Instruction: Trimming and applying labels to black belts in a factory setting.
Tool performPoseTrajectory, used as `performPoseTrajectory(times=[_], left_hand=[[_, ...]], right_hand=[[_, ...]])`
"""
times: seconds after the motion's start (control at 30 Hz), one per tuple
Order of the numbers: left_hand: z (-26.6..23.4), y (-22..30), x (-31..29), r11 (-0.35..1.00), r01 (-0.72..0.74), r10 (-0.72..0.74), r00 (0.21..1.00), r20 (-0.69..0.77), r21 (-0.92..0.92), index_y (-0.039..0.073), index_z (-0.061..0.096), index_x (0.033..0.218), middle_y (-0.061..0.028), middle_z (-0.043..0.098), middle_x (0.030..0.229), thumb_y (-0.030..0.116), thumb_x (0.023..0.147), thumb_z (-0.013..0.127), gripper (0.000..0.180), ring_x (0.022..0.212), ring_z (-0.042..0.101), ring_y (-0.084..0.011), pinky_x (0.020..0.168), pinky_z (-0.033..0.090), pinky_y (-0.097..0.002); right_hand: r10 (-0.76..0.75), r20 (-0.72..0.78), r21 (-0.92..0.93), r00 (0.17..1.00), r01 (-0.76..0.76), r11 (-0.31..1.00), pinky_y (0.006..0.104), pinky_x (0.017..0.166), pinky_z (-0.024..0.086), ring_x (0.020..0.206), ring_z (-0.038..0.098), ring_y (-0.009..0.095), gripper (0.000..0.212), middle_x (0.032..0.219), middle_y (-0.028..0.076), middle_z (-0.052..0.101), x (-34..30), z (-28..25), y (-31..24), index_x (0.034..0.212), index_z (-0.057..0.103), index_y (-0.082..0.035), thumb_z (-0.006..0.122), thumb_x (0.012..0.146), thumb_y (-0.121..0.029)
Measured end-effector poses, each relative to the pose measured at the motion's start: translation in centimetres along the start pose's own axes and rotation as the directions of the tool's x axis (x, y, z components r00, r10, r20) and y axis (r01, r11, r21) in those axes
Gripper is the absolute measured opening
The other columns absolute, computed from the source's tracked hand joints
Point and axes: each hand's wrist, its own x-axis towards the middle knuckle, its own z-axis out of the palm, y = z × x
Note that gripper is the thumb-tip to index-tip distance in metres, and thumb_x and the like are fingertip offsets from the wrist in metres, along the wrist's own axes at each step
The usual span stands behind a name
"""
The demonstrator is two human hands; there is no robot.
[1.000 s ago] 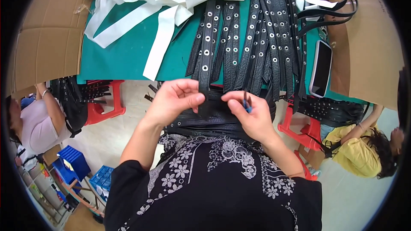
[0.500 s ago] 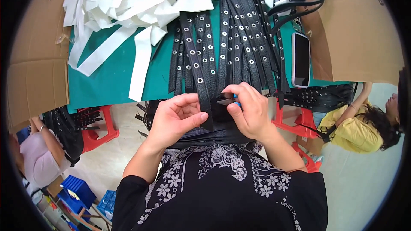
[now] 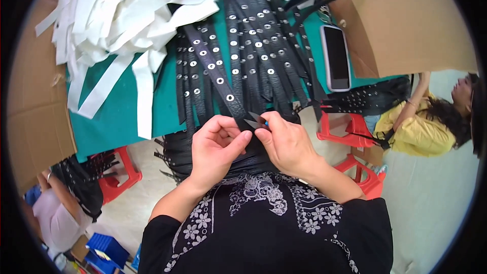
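Observation:
My left hand (image 3: 213, 147) pinches the near end of a black strap (image 3: 220, 81) with metal eyelets, thumb and fingertips closed on it. In my right hand (image 3: 291, 144) are small thread snips (image 3: 255, 123) with dark pointed blades and a bit of blue at the grip. Their parted blades lie at the strap's end, close to my left thumb; whether they touch the strap I cannot tell. Beyond my hands, a thick bundle of similar black eyelet straps (image 3: 264, 50) spreads over the green tabletop (image 3: 109, 129). More black straps (image 3: 175, 155) lie across my lap.
White fabric strips (image 3: 122, 20) are heaped at the far left. A phone (image 3: 336, 58) lies right of the straps, beside a cardboard box (image 3: 416, 25); another box (image 3: 43, 101) stands left. Co-workers sit on both sides, near red stools (image 3: 122, 175). Blue crates (image 3: 106, 251) stand at lower left.
My right hand has brought the snips leftward to the strap's end, and my hands are closer together. The view has shifted, so the tabletop things appear farther left.

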Motion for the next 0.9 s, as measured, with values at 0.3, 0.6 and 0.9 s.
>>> performPoseTrajectory(times=[0.3,0.6,0.9], left_hand=[[1.1,-0.8,1.0,0.996,-0.085,0.084,0.996,0.031,0.031,0.002,0.049,0.084,-0.0005,0.056,0.072,-0.004,0.078,0.061,0.014,0.061,0.052,-0.0030,0.051,0.045,-0.0157],[1.0,-1.0,1.2,0.996,-0.083,0.082,0.995,0.051,0.020,0.001,0.049,0.084,-0.0017,0.056,0.073,-0.004,0.079,0.060,0.013,0.062,0.053,-0.0040,0.053,0.046,-0.0165],[0.5,-1.4,1.2,0.985,-0.168,0.165,0.984,0.072,0.048,-0.001,0.051,0.083,-0.0015,0.050,0.077,-0.005,0.078,0.060,0.011,0.065,0.053,-0.0061,0.055,0.048,-0.0185]], right_hand=[[0.057,-0.108,-0.077,0.992,-0.065,0.995,0.0404,0.050,0.043,0.060,0.057,0.035,0.021,0.066,0.017,0.056,-0.4,0.3,0.2,0.093,0.045,0.001,0.048,0.088,-0.019],[0.010,-0.141,-0.075,0.990,-0.021,0.997,0.0385,0.049,0.043,0.060,0.057,0.033,0.021,0.066,0.015,0.055,-0.2,0.3,0.4,0.092,0.045,0.000,0.048,0.088,-0.020],[0.053,-0.079,-0.024,0.996,-0.055,0.998,0.0395,0.047,0.041,0.056,0.056,0.034,0.018,0.059,0.014,0.053,-0.1,0.2,0.8,0.091,0.047,-0.002,0.048,0.089,-0.019]])
